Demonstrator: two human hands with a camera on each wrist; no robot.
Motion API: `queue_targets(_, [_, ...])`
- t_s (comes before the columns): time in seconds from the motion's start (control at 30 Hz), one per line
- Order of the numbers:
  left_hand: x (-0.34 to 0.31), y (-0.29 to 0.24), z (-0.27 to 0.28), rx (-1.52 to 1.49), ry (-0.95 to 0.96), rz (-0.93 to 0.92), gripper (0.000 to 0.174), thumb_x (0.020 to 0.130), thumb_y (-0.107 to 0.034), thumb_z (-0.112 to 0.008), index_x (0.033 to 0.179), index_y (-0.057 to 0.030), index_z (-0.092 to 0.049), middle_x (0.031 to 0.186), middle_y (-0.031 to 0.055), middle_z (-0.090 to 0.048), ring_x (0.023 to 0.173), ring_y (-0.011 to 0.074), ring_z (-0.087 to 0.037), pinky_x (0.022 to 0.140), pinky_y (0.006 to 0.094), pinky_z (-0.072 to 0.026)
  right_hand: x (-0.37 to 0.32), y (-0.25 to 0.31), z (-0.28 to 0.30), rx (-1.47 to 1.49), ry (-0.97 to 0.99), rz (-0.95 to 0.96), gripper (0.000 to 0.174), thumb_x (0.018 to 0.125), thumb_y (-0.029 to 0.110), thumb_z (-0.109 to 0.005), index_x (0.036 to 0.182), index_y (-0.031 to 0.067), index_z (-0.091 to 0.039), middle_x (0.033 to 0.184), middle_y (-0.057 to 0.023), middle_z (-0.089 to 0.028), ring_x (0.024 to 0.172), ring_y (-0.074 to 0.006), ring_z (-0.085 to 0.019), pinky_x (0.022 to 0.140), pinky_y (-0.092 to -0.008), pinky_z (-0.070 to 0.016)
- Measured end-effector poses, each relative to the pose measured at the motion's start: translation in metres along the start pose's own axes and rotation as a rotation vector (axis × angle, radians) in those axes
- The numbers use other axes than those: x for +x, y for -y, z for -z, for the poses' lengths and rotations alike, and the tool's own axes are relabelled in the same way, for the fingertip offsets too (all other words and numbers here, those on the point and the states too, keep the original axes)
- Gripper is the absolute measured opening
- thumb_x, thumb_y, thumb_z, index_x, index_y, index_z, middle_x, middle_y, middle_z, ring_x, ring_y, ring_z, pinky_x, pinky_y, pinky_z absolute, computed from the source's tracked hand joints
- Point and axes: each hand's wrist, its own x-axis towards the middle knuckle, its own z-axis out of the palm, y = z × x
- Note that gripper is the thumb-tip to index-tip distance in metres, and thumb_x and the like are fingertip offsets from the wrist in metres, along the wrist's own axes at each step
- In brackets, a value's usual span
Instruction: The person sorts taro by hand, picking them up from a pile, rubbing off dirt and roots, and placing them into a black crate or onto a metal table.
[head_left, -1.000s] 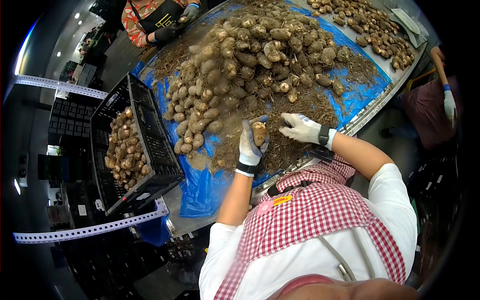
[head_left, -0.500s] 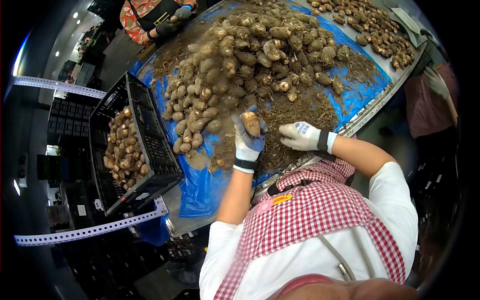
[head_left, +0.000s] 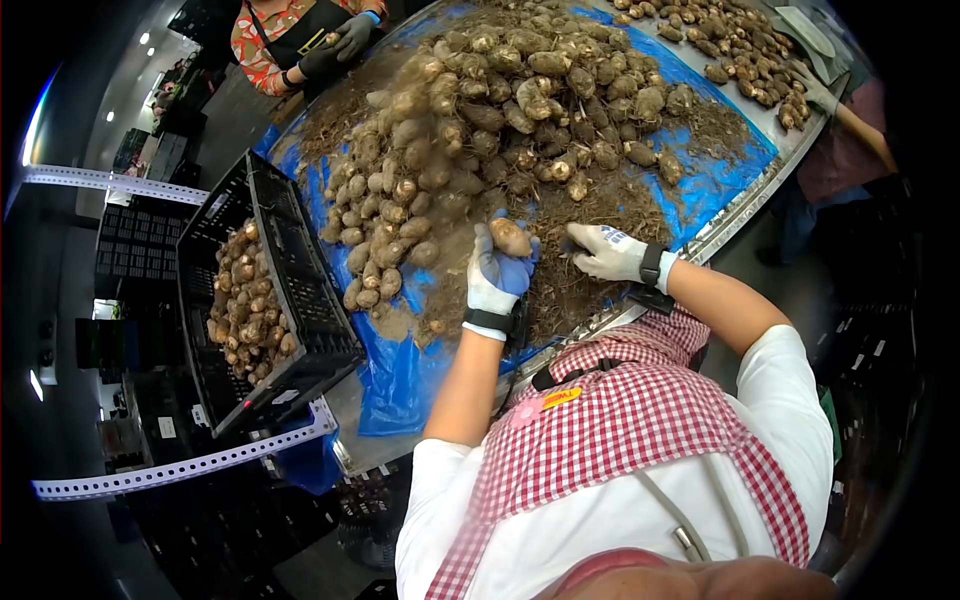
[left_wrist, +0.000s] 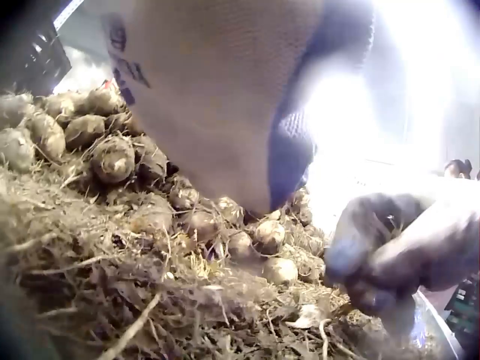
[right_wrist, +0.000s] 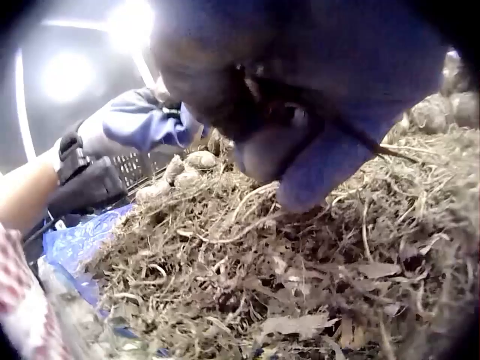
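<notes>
A brown taro corm with a pale, bare side (head_left: 510,238) lies in my left hand (head_left: 494,278), thumb and fingers around it. That hand wears a white glove with a blue-grey palm, turned upward over the near edge of the pile. To its right, my gloved right hand (head_left: 612,256) hovers low over loose root trash (head_left: 570,300), its fingers curled. In the right wrist view a thin brown root-like strand (right_wrist: 379,150) sticks out from between those fingers; the rest of their grip is in shadow. The left wrist view hides the corm behind the glove.
A big heap of taro corms (head_left: 540,95) covers the blue sheet (head_left: 392,385) on the table. At the left stands a tilted black crate (head_left: 310,310) holding more corms. Another worker (head_left: 290,45) is across the table; an arm (head_left: 862,135) reaches in at right.
The left hand has turned palm up, tilting the corm and showing its pale side. My right hand has drawn slightly away from the left. The worker at right now reaches over the table.
</notes>
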Motion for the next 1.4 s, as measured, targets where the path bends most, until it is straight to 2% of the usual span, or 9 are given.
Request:
queue_targets(0.33, [0.002, 0.018, -0.037, 0.347, -0.054, 0.113, 0.050, 0.095, -0.048, -0.051, 0.114, -0.0019, -0.058, 0.090, 0.0088, -0.064, 0.080, 0.0191, -0.061, 0.069, 0.0306, -0.0496, 0.003, 0.045, 0.025, 0.439, 0.067, -0.114, 0.039, 0.095, 0.037, -0.055, 0.092, -0.0024, -0.053, 0.072, -0.0008, -0.049, 0.066, -0.0083, -0.046, 0.057, -0.0286, -0.0405])
queue_targets(0.47, [0.017, 0.008, -0.010, 0.162, -0.174, 0.178, 0.049, 0.090, -0.051, -0.057, 0.107, -0.0057, -0.058, 0.085, 0.0096, -0.060, 0.071, 0.0181, -0.055, 0.058, 0.0307, -0.0444, 0.000, 0.004, 0.032, -0.212, 0.058, -0.038, 0.025, 0.089, 0.022, -0.056, 0.090, -0.0012, -0.049, 0.076, -0.0176, -0.057, 0.071, -0.0331, -0.056, 0.066, -0.0412, -0.0445])
queue_targets(0.63, [0.013, 0.042, -0.029, 0.712, -0.154, -0.445, 0.042, 0.091, -0.041, -0.062, 0.107, -0.0037, -0.052, 0.087, 0.0076, -0.060, 0.079, 0.0213, -0.058, 0.070, 0.0333, -0.0479, 0.004, 0.011, 0.022, -0.136, 0.028, -0.047, 0.110, 0.074, 0.057, -0.071, 0.150, 0.0019, -0.014, 0.152, -0.0280, -0.012, 0.141, -0.0423, -0.012, 0.114, -0.0505, -0.0134])
queue_targets(0.77, [0.012, 0.027, -0.058, 0.769, -0.159, 0.035, 0.045, 0.091, -0.037, -0.064, 0.116, -0.0019, -0.050, 0.100, 0.0079, -0.060, 0.086, 0.0197, -0.061, 0.072, 0.0345, -0.0526, 0.010, 0.038, 0.047, 0.488, -0.010, -0.042, 0.057, 0.087, 0.020, -0.068, 0.131, -0.0027, -0.040, 0.110, -0.0153, -0.065, 0.094, -0.0178, -0.064, 0.077, -0.0263, -0.0528])
queue_targets(0.83, [0.012, -0.012, -0.066, 1.231, -0.243, -0.077, 0.032, 0.090, -0.030, -0.065, 0.101, -0.0010, -0.056, 0.089, 0.0069, -0.061, 0.080, 0.0162, -0.057, 0.075, 0.0316, -0.0500, 0.007, 0.025, 0.084, 0.162, -0.095, -0.220, 0.055, 0.089, 0.033, -0.066, 0.124, -0.0060, -0.048, 0.117, -0.0173, -0.062, 0.107, -0.0224, -0.060, 0.083, -0.0336, -0.0519])
queue_targets(0.93, [0.011, -0.078, -0.042, 1.551, -0.349, -0.657, 0.024, 0.086, -0.020, -0.067, 0.096, 0.0010, -0.060, 0.089, 0.0103, -0.064, 0.080, 0.0185, -0.060, 0.074, 0.0332, -0.0504, 0.006, -0.079, 0.151, 0.616, -0.205, -0.471, 0.044, 0.086, 0.040, -0.068, 0.114, 0.0072, -0.061, 0.082, -0.0013, -0.061, 0.052, -0.0069, -0.050, 0.042, -0.0220, -0.0383])
queue_targets(1.1, [0.020, -0.148, -0.025, 2.213, -0.781, -0.714, 0.036, 0.078, -0.024, -0.066, 0.107, -0.0029, -0.062, 0.106, 0.0235, -0.063, 0.103, 0.0358, -0.057, 0.089, 0.0467, -0.0458, 0.016, -0.362, 0.347, 0.977, -0.721, -0.271, 0.038, 0.094, 0.040, -0.056, 0.123, 0.0146, -0.058, 0.102, -0.0086, -0.064, 0.077, -0.0171, -0.060, 0.068, -0.0297, -0.0489])
queue_targets(1.2, [0.045, -0.151, -0.011, 2.432, -0.844, -0.485, 0.064, 0.077, -0.041, -0.067, 0.129, -0.0069, -0.054, 0.126, 0.0233, -0.055, 0.120, 0.0403, -0.047, 0.101, 0.0513, -0.0364, 0.029, -0.294, 0.373, 1.010, -0.987, -0.203, 0.050, 0.098, 0.043, -0.046, 0.139, 0.0134, -0.046, 0.123, -0.0125, -0.058, 0.097, -0.0230, -0.059, 0.086, -0.0334, -0.0469])
queue_targets(1.4, [0.045, -0.159, -0.029, 2.089, -0.769, -0.471, 0.077, 0.077, -0.052, -0.067, 0.134, -0.0034, -0.049, 0.138, 0.0216, -0.048, 0.128, 0.0391, -0.042, 0.107, 0.0480, -0.0313, 0.083, -0.139, 0.244, 0.732, -0.285, -0.270, 0.038, 0.097, 0.037, -0.052, 0.120, 0.0085, -0.058, 0.084, 0.0007, -0.061, 0.071, -0.0064, -0.056, 0.064, -0.0245, -0.0480])
